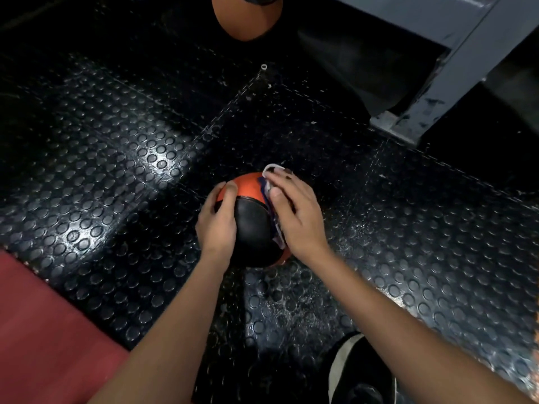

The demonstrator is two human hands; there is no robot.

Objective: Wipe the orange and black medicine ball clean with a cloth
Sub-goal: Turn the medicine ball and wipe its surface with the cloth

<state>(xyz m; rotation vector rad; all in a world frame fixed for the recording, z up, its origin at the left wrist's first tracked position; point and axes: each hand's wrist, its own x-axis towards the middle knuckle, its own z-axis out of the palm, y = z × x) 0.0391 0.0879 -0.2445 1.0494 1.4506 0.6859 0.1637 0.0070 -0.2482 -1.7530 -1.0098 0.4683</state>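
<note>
Now my left hand (217,221) cups the medicine ball (250,225), black panel up; my right hand (296,212) presses the cloth (272,169) flat against its side.

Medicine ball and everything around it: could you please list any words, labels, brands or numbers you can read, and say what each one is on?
None can be read.
Medicine ball: the orange and black panels that show carry no print.
Cloth: white with blue and red patches, too blurred to tell whether they are lettering.
Studded floor: no markings.
Second ball at the top: none visible.
</note>
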